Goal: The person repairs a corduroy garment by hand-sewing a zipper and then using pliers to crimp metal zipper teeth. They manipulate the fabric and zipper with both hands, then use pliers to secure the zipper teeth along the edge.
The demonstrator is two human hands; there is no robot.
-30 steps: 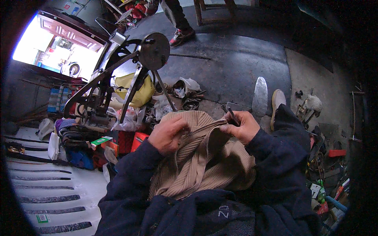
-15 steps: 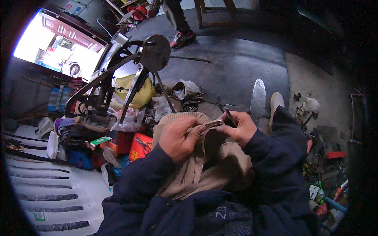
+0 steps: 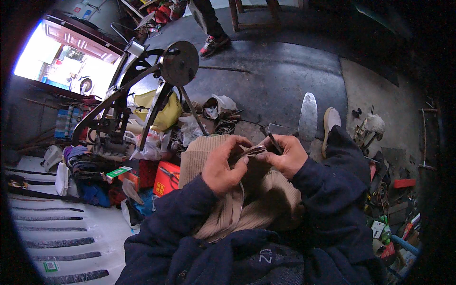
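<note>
A brown ribbed garment (image 3: 204, 154) lies bunched over my lap. Its opened edge, a strip with what looks like zipper teeth (image 3: 254, 150), is raised between my hands. My left hand (image 3: 224, 166) curls its fingers around the strip's left side, thumb bent below and a little apart from the index finger. My right hand (image 3: 290, 156) pinches the strip's right end between thumb and index finger. Within the right hand's fingers is also a slim dark tool (image 3: 271, 140), pointing up and left; its kind cannot be made out.
A black hand-wheel machine (image 3: 178, 64) stands ahead left, above plastic bags and a yellow bag (image 3: 164, 114). At left are a red box (image 3: 167, 178) and a white striped surface (image 3: 52, 223). A metal plate (image 3: 308, 114) stands ahead; tools clutter the right. Another person's shoe (image 3: 214, 45) is far ahead.
My left thumb has come down off the strip's edge, and the left fingers have opened slightly. The right hand keeps its pinch. The whole view has shifted a little.
</note>
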